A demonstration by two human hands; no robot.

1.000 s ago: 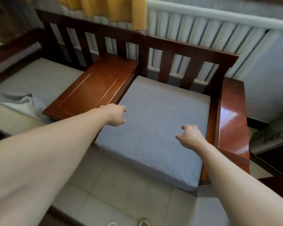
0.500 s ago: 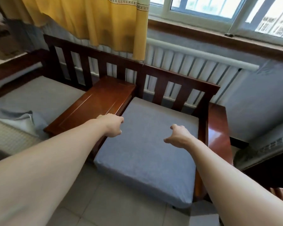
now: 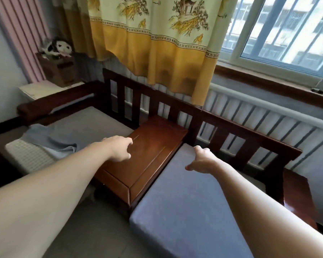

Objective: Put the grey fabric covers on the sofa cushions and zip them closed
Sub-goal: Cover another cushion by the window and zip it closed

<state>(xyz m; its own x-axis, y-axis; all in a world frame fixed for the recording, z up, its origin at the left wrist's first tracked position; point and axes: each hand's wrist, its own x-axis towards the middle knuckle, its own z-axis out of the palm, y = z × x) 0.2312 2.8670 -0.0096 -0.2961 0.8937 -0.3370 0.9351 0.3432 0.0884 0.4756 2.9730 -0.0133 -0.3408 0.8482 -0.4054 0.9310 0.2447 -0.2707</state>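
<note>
Both arms are stretched out over the dark wooden sofa frame point(image 3: 209, 116). The left hand point(image 3: 117, 148) hangs above the polished reddish-brown wooden console point(image 3: 147, 157) between the two seats, its fingers loose and slightly apart, forefinger pointing ahead, holding nothing; whether it grazes the wood I cannot tell. The right hand point(image 3: 201, 161) is over the near left corner region of the grey fabric-covered seat cushion point(image 3: 190, 211), its fingers bent loosely downward with the thumb sticking out to the side, and it grips nothing; the fingertips look to be at or just above the cushion's back edge, though contact is not clear.

That covered cushion lies flat in the right-hand seat, directly beneath and in front of the right hand. Off to the left, beyond the left forearm, a loose rumpled grey fabric cover point(image 3: 50, 141) lies draped over a pale checked bare cushion point(image 3: 26, 157) on the left seat, well apart from both hands. A yellow patterned curtain point(image 3: 157, 43) hangs behind the sofa back, beside the window point(image 3: 285, 30).
</note>
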